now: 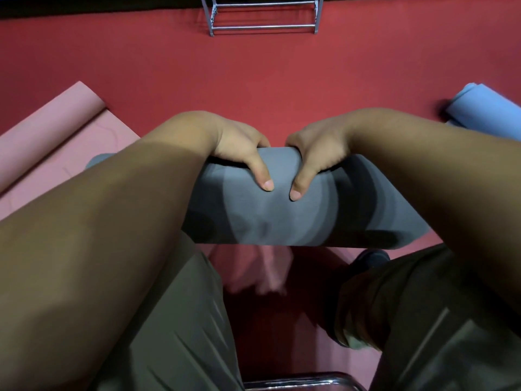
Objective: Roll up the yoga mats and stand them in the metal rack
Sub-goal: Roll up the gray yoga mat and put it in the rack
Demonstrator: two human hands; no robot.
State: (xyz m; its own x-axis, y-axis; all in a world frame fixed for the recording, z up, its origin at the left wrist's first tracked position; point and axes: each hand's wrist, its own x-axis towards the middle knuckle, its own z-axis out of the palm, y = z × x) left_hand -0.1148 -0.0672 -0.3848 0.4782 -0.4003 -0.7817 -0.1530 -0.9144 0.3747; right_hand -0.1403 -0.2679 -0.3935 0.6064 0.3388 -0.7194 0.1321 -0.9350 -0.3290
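1. From my remote feed, the left hand grips the grey mat from above; its thumb lies down the near face; its other fingers curl over the far side, out of my sight.
2. The right hand holds the mat the same way, just beside the left at its 3 o'clock; the two thumbs are near each other but apart.
3. The grey mat is rolled into a thick tube lying crosswise at the centre of my view; I cannot tell whether it rests on the floor or is lifted.
4. Olive trousers fill the 6 o'clock part; a dark shoe shows under the tube's right end.
5. At 9 o'clock a pink mat lies on the red floor, partly rolled; its roll is at the far end, with a flat stretch nearer the camera.
6. At 3 o'clock a blue mat lies rolled, cut off by the frame edge.
7. At 12 o'clock the metal rack stands well apart from all three mats; only its lower bars show.
8. A chrome tube crosses the very bottom.
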